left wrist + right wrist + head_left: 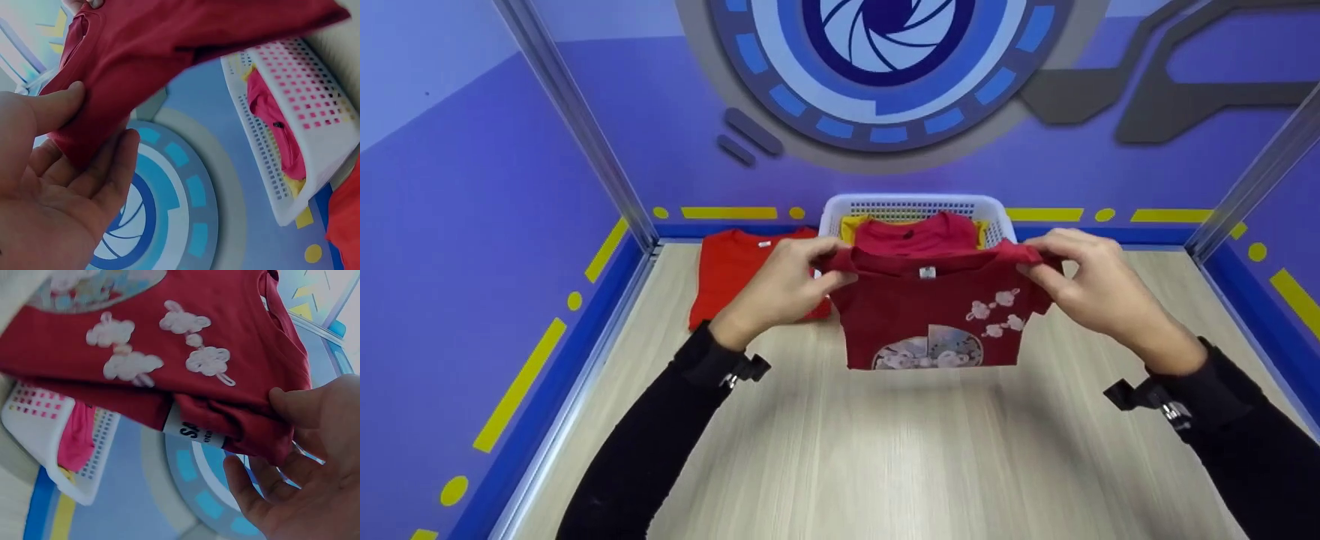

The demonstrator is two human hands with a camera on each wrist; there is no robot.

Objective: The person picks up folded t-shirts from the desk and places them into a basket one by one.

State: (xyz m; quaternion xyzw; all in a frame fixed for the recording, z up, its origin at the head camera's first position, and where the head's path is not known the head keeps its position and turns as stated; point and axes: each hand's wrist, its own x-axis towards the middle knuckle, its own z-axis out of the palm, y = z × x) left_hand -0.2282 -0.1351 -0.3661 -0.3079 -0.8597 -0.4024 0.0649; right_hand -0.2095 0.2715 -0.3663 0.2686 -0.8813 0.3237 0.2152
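Observation:
A dark red T-shirt [900, 307] with white flower patches and a fan-shaped print hangs folded in the air between both hands. My left hand [787, 281] pinches its shoulder on the left, thumb in front and fingers behind, as the left wrist view also shows. At the other shoulder my right hand [1091, 281] pinches the cloth the same way. Behind the shirt stands a white plastic basket [915, 199] holding a pink-red garment [919, 234] over a yellow one [851, 226]. The shirt hides the basket's lower front in the head view.
A bright red folded shirt [735, 274] lies on the wooden table [900, 450] left of the basket, partly behind the left hand. Blue-purple printed panels [660, 135] enclose the table at the back and both sides, joined by metal posts [577, 120].

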